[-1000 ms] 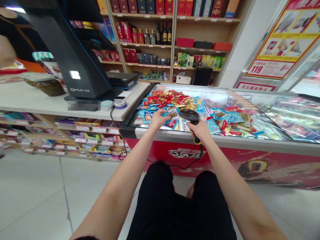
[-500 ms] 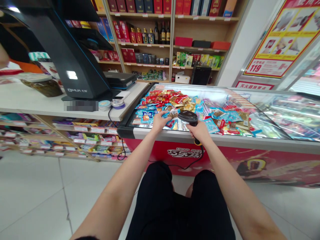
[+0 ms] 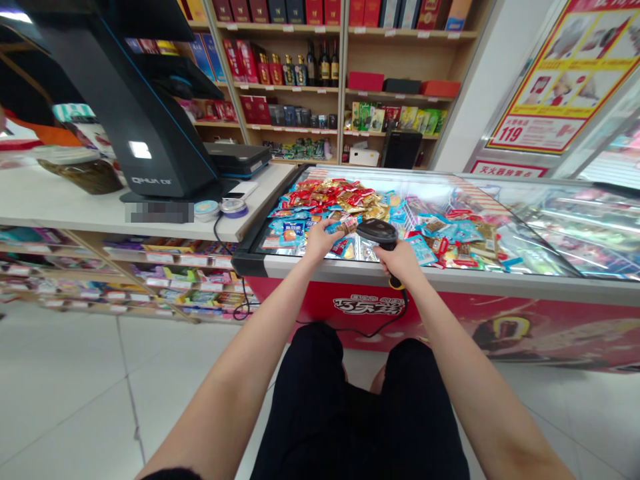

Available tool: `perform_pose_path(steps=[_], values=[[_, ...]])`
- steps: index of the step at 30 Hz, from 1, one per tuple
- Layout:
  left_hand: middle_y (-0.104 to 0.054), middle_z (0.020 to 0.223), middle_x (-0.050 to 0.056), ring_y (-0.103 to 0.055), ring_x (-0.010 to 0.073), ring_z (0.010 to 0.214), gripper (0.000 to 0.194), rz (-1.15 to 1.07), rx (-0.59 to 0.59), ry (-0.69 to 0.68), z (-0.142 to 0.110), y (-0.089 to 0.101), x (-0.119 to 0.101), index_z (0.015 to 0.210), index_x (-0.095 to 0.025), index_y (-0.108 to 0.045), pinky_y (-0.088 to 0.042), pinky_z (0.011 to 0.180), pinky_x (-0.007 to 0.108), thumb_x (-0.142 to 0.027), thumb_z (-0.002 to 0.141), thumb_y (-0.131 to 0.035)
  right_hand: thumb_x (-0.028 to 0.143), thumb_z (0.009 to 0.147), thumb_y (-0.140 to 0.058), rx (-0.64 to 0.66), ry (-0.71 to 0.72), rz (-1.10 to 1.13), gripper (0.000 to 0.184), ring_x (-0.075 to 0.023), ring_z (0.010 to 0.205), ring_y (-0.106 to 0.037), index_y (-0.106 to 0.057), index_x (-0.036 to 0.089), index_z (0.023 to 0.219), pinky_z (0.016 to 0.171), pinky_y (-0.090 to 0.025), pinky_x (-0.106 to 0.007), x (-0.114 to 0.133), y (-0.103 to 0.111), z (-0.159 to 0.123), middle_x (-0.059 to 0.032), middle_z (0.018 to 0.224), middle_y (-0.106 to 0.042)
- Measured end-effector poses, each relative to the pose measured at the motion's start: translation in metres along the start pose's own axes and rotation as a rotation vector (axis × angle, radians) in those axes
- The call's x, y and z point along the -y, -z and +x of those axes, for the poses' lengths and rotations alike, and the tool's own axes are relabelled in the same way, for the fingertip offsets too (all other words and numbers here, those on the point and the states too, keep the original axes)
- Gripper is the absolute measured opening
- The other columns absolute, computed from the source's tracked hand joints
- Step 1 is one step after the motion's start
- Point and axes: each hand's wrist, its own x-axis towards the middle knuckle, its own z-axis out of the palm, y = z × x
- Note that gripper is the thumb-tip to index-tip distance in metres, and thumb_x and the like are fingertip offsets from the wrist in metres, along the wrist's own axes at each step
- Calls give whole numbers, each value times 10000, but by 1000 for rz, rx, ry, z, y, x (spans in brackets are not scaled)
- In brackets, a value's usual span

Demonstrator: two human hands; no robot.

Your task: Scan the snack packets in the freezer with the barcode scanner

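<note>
My left hand [image 3: 319, 241] is closed on a small blue snack packet [image 3: 343, 226], held just above the freezer's glass lid [image 3: 520, 250]. My right hand [image 3: 401, 262] grips the handle of a black barcode scanner [image 3: 379, 233], its head right beside the packet. A black cable runs from the scanner down the freezer's red front [image 3: 450, 317]. Several blue, red and gold snack packets [image 3: 345, 197] lie piled on the lid beyond my hands.
A white counter [image 3: 75, 207] at left carries a black checkout terminal [image 3: 145, 127], a jar [image 3: 85, 170] and two small round tins [image 3: 220, 209]. Shelves of small goods run under it. Wooden shelves [image 3: 345, 87] with bottles and boxes stand behind. My knees are below the freezer.
The view has drifted slightly; my hands, the packet and the scanner keep almost the same places, the packet staying beside the scanner head.
</note>
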Motion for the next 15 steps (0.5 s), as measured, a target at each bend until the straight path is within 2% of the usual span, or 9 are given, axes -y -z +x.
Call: perform_pose_path(steps=[7,11,15], values=[[-775,979,17,-686,211,898,352,49,-2,-16,1,-5,-3,1033,-185,-778,-525,865,298,-286,696,-782,284,789,-673,-8,1,-76,217,-174,373,-533,-529,235,635,434,-439,-271,2,4,0,0,401,-525],[-774,977,17,-692,217,917,362,47,21,0,3,-9,-6,1059,-182,-771,-531,885,309,-271,708,-772,274,767,-681,-12,-8,-27,165,-167,348,-505,-544,232,686,394,-432,-271,-2,8,2,16,409,-523],[-773,1024,37,-694,235,997,339,50,30,-48,6,-18,-10,1021,-170,-774,-511,974,335,-251,693,-798,263,739,-681,-16,-30,58,159,-146,338,-481,-528,233,705,354,-409,-254,-8,13,4,28,432,-528]])
